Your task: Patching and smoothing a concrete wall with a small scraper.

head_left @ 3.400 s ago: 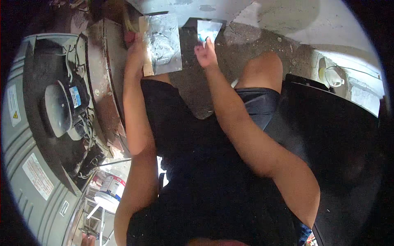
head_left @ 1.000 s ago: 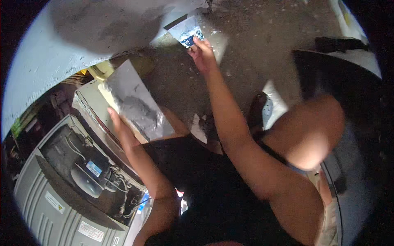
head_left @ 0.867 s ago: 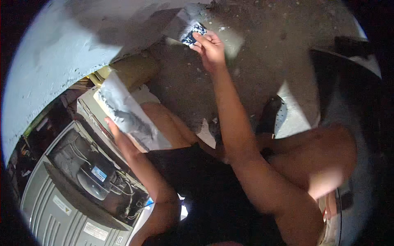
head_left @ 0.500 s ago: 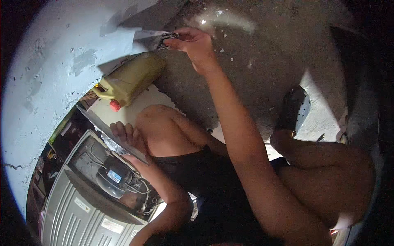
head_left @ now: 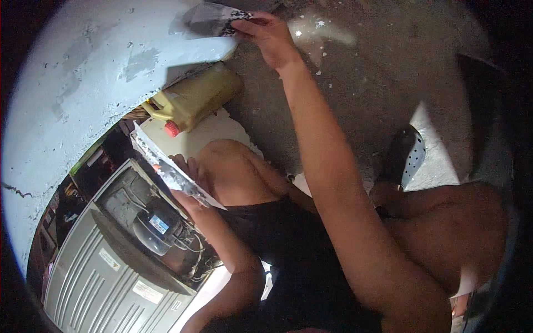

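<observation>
My right hand [head_left: 266, 36] is closed on a wide flat scraper [head_left: 210, 21], its plate thinly smeared and speckled dark near the grip, held at the pale, patchy wall [head_left: 89, 72] at the top. My left hand [head_left: 189, 172] grips a flat board [head_left: 169, 169] tilted nearly on edge, with pale paste and dark smears on it, beside my bent knee; part of that hand is hidden behind the board.
A yellow jerrycan [head_left: 205, 94] with a red cap lies along the wall's foot, near a pale sheet [head_left: 230, 127]. A grey appliance [head_left: 100, 261] with exposed compressor stands at left. My foot in a perforated shoe [head_left: 408, 155] rests on the concrete floor [head_left: 366, 89]. The wall's lower edge overhangs clutter.
My view has swung toward the wall. The board has turned from face-up to nearly edge-on. My right hand has tilted the scraper sideways and brought it to the wall.
</observation>
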Available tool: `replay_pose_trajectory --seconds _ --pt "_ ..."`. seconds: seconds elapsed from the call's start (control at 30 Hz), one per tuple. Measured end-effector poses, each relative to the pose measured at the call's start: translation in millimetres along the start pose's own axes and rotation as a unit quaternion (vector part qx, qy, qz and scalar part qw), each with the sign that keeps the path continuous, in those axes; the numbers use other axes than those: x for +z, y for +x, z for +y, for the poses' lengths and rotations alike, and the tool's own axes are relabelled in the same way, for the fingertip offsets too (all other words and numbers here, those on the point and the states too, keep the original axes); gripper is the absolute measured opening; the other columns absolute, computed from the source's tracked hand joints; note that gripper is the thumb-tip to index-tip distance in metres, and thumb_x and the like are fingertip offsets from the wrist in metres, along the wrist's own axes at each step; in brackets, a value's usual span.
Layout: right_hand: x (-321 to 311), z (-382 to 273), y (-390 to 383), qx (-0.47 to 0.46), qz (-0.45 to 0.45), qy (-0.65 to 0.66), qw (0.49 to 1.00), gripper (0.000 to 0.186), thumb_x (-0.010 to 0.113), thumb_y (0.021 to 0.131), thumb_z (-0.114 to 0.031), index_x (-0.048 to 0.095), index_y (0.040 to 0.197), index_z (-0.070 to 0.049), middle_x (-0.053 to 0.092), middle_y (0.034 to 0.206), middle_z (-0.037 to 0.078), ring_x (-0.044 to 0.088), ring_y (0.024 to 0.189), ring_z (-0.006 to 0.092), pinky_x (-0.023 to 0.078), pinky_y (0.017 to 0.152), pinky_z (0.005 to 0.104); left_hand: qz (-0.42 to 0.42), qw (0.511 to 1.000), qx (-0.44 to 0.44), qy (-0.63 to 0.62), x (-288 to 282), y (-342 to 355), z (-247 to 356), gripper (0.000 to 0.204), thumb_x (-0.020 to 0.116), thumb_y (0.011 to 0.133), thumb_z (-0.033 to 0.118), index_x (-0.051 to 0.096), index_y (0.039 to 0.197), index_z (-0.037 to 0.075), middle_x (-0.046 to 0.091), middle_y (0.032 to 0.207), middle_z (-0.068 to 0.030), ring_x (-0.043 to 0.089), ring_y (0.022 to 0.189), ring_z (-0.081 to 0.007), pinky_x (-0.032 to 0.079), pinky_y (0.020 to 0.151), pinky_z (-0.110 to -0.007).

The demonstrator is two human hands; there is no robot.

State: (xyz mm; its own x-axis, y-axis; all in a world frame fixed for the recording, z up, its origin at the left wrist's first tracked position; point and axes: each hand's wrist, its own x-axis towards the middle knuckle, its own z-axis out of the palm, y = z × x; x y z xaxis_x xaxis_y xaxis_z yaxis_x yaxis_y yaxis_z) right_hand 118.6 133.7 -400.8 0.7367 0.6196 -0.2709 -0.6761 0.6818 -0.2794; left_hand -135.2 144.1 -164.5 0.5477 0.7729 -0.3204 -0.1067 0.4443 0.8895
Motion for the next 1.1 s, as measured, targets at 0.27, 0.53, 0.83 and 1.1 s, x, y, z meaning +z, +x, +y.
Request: replay_pose_trajectory --seconds 0.27,0.53,0.83,1.1 --pt "-9.9 -9.8 6.5 -0.01 -0.04 0.04 0.998 0.022 0.081 0.079 -0.009 0.072 0.097 -0.003 0.073 0.096 0.008 0.07 0.091 0.0173 0.056 0.083 0.0305 0.011 0.999 -0.024 0.025 -10.7 0.4 1.6 0.029 0.047 0.104 0.037 0.046 0.089 0.011 0.042 0.073 -0.0012 0.04 0.062 -0.0151 0.035 0.053 -0.028" --pt "-1.7 13.5 20.4 -0.097 0.079 -0.031 0.992 0.028 0.086 0.074 -0.007 0.07 0.096 -0.001 0.072 0.092 0.007 0.068 0.082 0.0152 0.055 0.075 0.0283 0.021 0.998 -0.033 0.058 -21.6 6.0 3.6 0.019 0.052 0.099 0.031 0.049 0.095 0.013 0.042 0.08 0.0005 0.039 0.068 -0.0148 0.034 0.056 -0.029" --pt "-29.3 16.8 17.0 -0.081 0.125 -0.041 0.988 0.034 0.083 0.078 -0.008 0.065 0.106 0.0 0.073 0.092 0.008 0.069 0.078 0.0155 0.056 0.072 0.0292 -0.056 0.996 -0.057 0.028 -25.3 11.6 2.7 0.022 0.049 0.101 0.033 0.048 0.09 0.014 0.04 0.076 0.0009 0.038 0.065 -0.0142 0.033 0.053 -0.027" --pt "-58.0 1.4 -31.8 -0.019 0.09 0.018 0.996 0.032 0.08 0.078 -0.003 0.063 0.105 0.001 0.072 0.096 0.012 0.069 0.082 0.0201 0.057 0.075 0.0326 0.042 0.996 -0.036 0.07 -20.8 15.7 1.5 0.025 0.048 0.102 0.03 0.043 0.084 0.013 0.035 0.071 0.0011 0.035 0.058 -0.0135 0.032 0.05 -0.027"
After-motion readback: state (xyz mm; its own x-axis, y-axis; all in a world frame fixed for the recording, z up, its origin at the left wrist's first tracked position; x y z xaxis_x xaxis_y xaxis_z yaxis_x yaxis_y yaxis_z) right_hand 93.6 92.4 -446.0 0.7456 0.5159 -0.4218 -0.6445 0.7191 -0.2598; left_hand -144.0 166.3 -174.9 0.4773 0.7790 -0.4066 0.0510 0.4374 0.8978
